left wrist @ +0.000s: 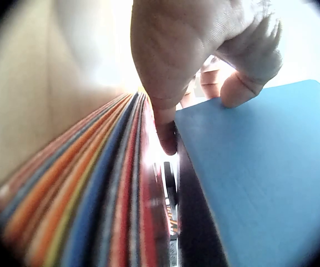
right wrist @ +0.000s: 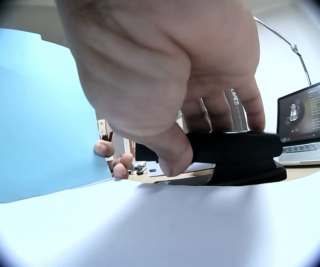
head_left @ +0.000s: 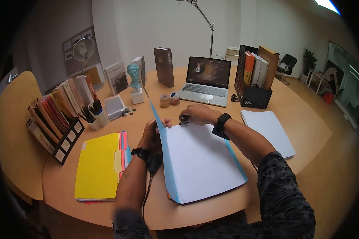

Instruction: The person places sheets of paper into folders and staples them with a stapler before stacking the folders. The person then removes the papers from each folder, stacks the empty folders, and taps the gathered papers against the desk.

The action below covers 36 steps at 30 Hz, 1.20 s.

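White paper [head_left: 201, 159] lies inside a blue folder, whose cover [head_left: 168, 163] stands nearly upright at the paper's left side. At that cover's far end, my left hand [head_left: 153, 129] grips it; in the left wrist view the fingers of the left hand [left wrist: 204, 55] bend over the edge of the blue cover [left wrist: 265, 167]. My right hand [head_left: 202, 114] holds a black stapler [head_left: 184, 118] at the paper's far edge. In the right wrist view, thumb and fingers of the right hand [right wrist: 165, 67] clasp the stapler [right wrist: 238, 147] from above; its far side is hidden.
Yellow folders [head_left: 96, 165] lie on the left and a white paper stack [head_left: 268, 131] on the right. Behind are tape rolls [head_left: 164, 100], a laptop [head_left: 205, 85], a teal bust [head_left: 135, 77], a pen holder [head_left: 99, 119] and a black file rack [head_left: 256, 97].
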Motion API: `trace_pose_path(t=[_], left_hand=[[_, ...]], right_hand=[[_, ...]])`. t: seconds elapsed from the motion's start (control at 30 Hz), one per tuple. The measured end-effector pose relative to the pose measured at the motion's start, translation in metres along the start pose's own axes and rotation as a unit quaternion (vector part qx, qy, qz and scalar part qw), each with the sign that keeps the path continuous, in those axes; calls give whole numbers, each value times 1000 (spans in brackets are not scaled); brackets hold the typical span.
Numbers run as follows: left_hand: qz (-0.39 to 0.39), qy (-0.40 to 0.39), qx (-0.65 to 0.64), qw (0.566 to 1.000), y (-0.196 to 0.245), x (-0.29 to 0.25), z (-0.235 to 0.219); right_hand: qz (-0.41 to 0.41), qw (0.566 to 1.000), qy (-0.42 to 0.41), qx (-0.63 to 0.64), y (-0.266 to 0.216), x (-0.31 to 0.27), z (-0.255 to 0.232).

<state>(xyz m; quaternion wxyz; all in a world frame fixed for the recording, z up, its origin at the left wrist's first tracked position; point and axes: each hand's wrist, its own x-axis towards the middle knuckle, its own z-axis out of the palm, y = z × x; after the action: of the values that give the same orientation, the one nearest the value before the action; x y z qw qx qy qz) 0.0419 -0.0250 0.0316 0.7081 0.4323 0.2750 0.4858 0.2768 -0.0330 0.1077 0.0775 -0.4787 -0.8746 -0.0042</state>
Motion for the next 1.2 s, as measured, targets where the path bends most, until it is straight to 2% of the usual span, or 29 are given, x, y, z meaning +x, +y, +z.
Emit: trace_pose_path(t=[0.17,0.23,0.3,0.53,0.63,0.7,0.77,0.83,0.87,0.9,0.93,1.0,1.1,1.2], left_hand=[[-3,-11,10,1000,1,-1,-1],[-7,-4,12,1000,1,-2,0],[-7,-14,42,999,2,-2,0],[-43,13,27,999,3,-3,4],[-18,7,38,999,-3,-4,4],[36,4,17,999,-8,-2,5],[12,2,29,1000,-9,3,0],[-10,-2,45,999,-8,-7,3],[9,27,54,998,-2,-14,18],[28,54,63,996,2,-16,28],[28,52,65,996,0,-9,20],[-34,25,71,997,-8,9,-7],[-55,23,25,998,4,-8,12],[-60,52,54,995,-13,19,-18]], right_hand=[[-11,999,-31,5,-2,-5,-4],[-37,999,-6,7,-1,-6,-2],[-39,999,-10,8,0,-8,-2],[-80,996,-1,35,0,-14,5],[-67,997,-13,27,0,-14,8],[-73,997,-6,15,1,-17,12],[-82,997,-5,9,5,-17,34],[-97,989,104,-49,7,-21,56],[-98,988,105,-48,8,-19,52],[-99,992,72,-29,10,-16,45],[-100,994,38,-10,11,-15,39],[-95,993,66,-22,7,-23,44],[-101,990,97,-36,6,-22,55],[-101,990,95,-29,9,-20,46]])
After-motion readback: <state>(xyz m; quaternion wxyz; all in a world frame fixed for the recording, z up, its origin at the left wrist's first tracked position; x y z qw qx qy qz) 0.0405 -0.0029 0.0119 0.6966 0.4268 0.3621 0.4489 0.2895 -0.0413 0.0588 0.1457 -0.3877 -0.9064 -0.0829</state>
